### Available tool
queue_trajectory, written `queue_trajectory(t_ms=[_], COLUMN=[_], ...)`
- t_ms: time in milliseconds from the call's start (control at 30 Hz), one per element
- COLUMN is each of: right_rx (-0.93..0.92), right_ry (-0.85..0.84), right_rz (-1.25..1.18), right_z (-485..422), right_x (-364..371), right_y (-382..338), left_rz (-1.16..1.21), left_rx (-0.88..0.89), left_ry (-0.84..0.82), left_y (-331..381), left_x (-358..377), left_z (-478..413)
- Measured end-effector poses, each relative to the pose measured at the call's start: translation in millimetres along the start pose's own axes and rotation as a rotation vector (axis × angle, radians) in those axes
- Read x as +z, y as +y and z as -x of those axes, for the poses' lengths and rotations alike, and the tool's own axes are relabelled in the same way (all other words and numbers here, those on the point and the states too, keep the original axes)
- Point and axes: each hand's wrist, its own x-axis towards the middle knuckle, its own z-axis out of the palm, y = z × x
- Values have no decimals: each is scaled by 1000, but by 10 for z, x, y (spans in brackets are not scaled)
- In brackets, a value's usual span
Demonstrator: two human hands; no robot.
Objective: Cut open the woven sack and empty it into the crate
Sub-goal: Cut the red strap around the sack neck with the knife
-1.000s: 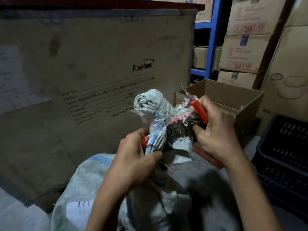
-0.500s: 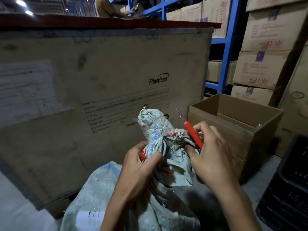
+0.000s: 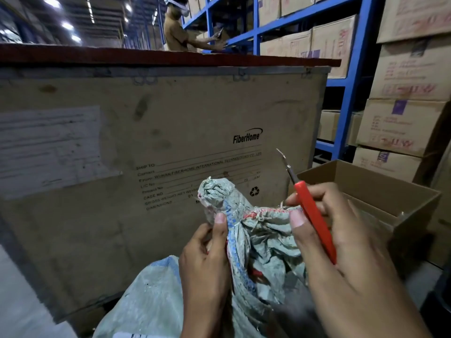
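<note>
The woven sack (image 3: 246, 240) stands before the wooden crate (image 3: 170, 142), its neck bunched and apparently still closed. Left hand (image 3: 207, 259) pinches the neck; right hand (image 3: 341, 252) clenches the red-handled cutter (image 3: 314, 215). Emptying remains.

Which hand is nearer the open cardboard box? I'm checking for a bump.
Right. The right hand overlaps the open cardboard box in view; the left hand is across the sack.

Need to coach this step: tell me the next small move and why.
Probably bring the red-handled cutter down to the red stitching at the sack neck: its blade points up, clear of the sack, while the left hand and right hand hold the bunched top.
</note>
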Motion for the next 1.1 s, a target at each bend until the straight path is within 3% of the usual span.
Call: queue_trajectory(t_ms=[100,467,1100], right_rx=[-24,44,-15], right_ry=[-118,-210,-125], right_rz=[31,301,419], right_z=[21,-5,42], right_x=[135,232,288], right_y=[-7,-47,-34], left_rz=[-23,-37,-222], left_rx=[43,145,266], left_ry=[35,37,106], left_y=[23,193,252], left_x=[-10,-161,-205], left_z=[-15,-2,27])
